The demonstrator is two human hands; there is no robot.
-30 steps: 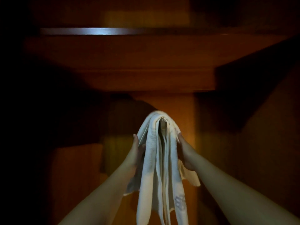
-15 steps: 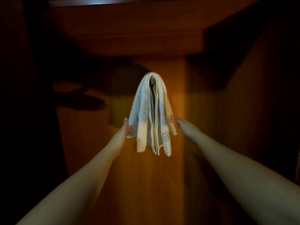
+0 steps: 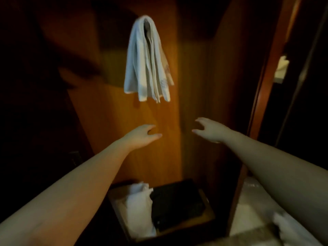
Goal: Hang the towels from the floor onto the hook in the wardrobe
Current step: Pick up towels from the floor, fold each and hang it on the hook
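Observation:
White towels [image 3: 148,63] hang in a folded bunch from a hook on the wooden back wall of the wardrobe [image 3: 113,110]; the hook itself is hidden under the cloth. My left hand [image 3: 142,135] and my right hand [image 3: 207,129] hover well below the bunch, apart from it, fingers spread and holding nothing. A white cloth [image 3: 291,229] lies on the pale floor at the lower right, blurred.
On the wardrobe floor sit a white bundle [image 3: 140,208] and a dark flat object [image 3: 177,205]. The wardrobe's door frame [image 3: 266,82] runs up the right side. A pale item [image 3: 282,68] shows beyond it. The left is in deep shadow.
Both hands have let go of the hanging towels and dropped away from them. The view has tilted down, so the wardrobe floor and room floor now show.

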